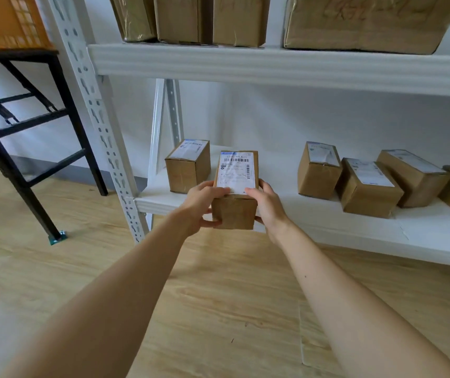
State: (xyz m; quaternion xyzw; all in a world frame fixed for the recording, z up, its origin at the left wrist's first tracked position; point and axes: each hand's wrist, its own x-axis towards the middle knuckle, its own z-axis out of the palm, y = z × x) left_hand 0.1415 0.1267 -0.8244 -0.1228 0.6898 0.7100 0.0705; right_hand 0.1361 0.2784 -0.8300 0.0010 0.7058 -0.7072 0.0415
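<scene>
Both hands are on the one parcel here: a small cardboard box [235, 212] with a white shipping label [236, 170] face-up on its top, barcodes showing, print too fine to read. The left hand [204, 203] clamps the box's left side, thumb laid on the top edge by the label and fingers curled under the bottom corner. The right hand [268, 204] mirrors it on the right side, thumb on top at the label's near edge, fingers wrapped round the far side and out of sight. So that is a firm two-handed grip, nothing loose. The box sits lengthwise at the front of the lower shelf [300, 214], its near end jutting out past the shelf's front edge; whether its underside touches the board I cannot tell. Just beside it on the left, a little further back, stands a neighbouring box [187, 173], also labelled on top, and the two look very close, perhaps touching. Well apart to the right, a row of four labelled boxes [368, 189] lies at mixed angles along the same shelf. Overhead, the upper shelf [272, 66] carries bigger taped cartons [365, 25]. Off to the left, a black table frame [27, 118] stands on the wooden floor [218, 309], with an orange crate [8, 20] on top
</scene>
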